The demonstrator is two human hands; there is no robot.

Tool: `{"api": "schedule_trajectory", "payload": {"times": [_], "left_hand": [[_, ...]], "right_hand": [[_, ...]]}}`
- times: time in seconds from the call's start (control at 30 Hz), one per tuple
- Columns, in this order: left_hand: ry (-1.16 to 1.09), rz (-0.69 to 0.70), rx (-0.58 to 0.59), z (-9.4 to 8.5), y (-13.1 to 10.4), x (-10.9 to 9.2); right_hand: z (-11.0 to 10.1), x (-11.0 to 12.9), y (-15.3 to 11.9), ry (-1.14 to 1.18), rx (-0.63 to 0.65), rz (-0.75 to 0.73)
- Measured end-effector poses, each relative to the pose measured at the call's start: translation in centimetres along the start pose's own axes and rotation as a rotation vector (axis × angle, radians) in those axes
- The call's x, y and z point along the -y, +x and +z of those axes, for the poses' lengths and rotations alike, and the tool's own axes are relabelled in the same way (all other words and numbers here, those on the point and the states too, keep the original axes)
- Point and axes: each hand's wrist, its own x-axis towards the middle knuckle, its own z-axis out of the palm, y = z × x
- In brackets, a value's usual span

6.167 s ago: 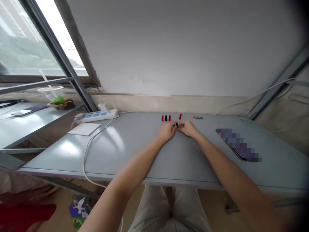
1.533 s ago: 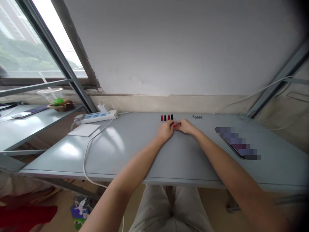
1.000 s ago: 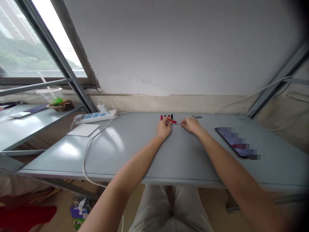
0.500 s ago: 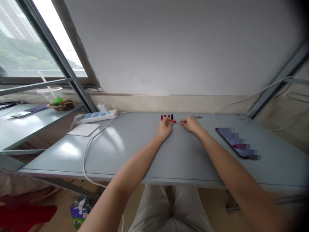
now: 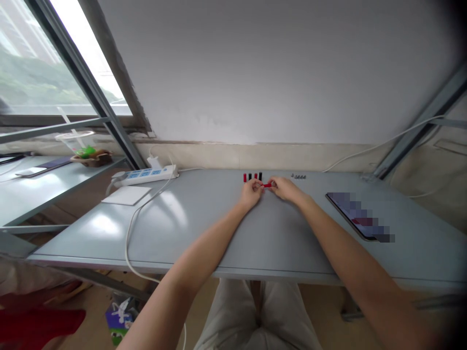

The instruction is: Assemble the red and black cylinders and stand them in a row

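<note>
My left hand (image 5: pixel 251 192) is closed in a pinch around a small red cylinder (image 5: pixel 267 185), which lies level just above the desk and points to the right. My right hand (image 5: pixel 284 187) is closed at the cylinder's right end; the thin metal piece in its fingers is hidden now. Behind my left hand, a short row of upright cylinders alternates red and black, among them a red one (image 5: pixel 244 177) and a black one (image 5: pixel 260 176). Beyond my right hand lie several small dark metal parts (image 5: pixel 299 177).
A phone (image 5: pixel 352 216) lies right of my right forearm. On the left are a white power strip (image 5: pixel 148 176), a white flat box (image 5: pixel 127 196) and a loose white cable (image 5: pixel 128 233) crossing the desk's front edge. The wall (image 5: pixel 273 87) stands behind the grey desk (image 5: pixel 204 209).
My right hand has moved left to the red cylinder's end, closing the gap where the thin metal piece showed. My left hand has shifted slightly right.
</note>
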Motion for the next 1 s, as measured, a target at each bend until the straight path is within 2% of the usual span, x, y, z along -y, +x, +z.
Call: {"api": "schedule_trajectory", "payload": {"times": [0.2,0.33,0.47,0.6,1.0], "left_hand": [[0.07,-0.001,-0.032,0.0,0.0,0.1],[0.204,0.015,-0.069,-0.1,-0.1,0.2],[0.361,0.13,0.078,-0.2,-0.6,0.0],[0.487,0.174,0.227,-0.3,-1.1,-0.6],[0.634,0.228,0.307,-0.8,-1.7,-1.9]], "right_hand": [[-0.5,-0.1,0.1,-0.096,-0.007,0.027],[-0.5,-0.4,0.9,0.007,-0.068,0.153],[0.3,-0.4,2.0,0.128,-0.052,0.211],[1.4,-0.3,3.0,0.159,-0.045,0.228],[3.4,-1.4,4.7,0.24,-0.122,0.262]]}}
